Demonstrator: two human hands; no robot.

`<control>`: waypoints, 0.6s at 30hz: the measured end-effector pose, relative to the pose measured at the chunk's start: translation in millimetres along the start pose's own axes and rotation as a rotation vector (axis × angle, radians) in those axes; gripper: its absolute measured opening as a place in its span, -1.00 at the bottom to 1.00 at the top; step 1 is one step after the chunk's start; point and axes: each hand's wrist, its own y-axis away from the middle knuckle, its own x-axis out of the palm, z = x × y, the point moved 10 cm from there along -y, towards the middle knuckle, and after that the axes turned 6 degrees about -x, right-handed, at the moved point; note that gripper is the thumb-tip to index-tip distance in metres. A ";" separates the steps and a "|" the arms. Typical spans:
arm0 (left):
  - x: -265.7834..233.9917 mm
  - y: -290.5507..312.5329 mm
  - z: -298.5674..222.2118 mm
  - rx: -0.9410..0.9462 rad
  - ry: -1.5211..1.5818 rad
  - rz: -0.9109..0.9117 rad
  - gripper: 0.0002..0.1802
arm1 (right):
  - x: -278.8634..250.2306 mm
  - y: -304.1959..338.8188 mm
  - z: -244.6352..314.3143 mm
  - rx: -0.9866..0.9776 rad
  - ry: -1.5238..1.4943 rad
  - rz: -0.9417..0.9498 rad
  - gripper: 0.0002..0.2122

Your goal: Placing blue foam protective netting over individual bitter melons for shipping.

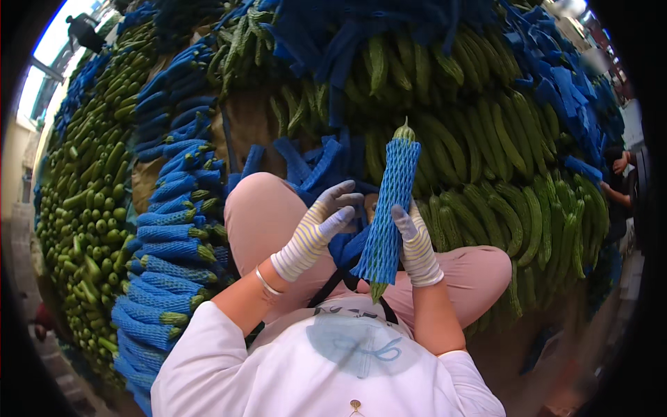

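Observation:
My right hand (419, 243), in a striped glove with grey fingertips, grips a long ridged green gourd (404, 131) from its right side. A blue foam net sleeve (389, 201) covers most of the gourd, which stands almost upright in view. Its stem end shows at the top and its tip at the bottom. My left hand (321, 226), gloved alike, is just left of the sleeve, apart from it, fingers spread and holding nothing. Between my bent knees lie loose blue foam net sleeves (313, 163), partly hidden by my hands.
Bare gourds (479, 215) lie in rows ahead and right. Sleeved gourds (167, 233) form a long row at left, beside a heap of small green vegetables (94, 229). More blue sleeves (570, 97) pile up far right, near another person's hands (618, 177).

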 end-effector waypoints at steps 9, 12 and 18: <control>-139.7 32.7 -50.6 0.102 0.764 -0.204 -0.56 | 56.4 0.3 56.6 -0.257 0.321 0.179 -0.34; -247.8 62.6 -67.3 0.326 0.762 -0.501 -0.58 | 0.8 -11.1 29.9 -0.104 0.405 0.115 -0.43; -440.6 195.5 -23.4 0.204 0.453 -1.632 -0.11 | -81.1 -5.3 1.8 0.004 0.636 -0.066 -0.52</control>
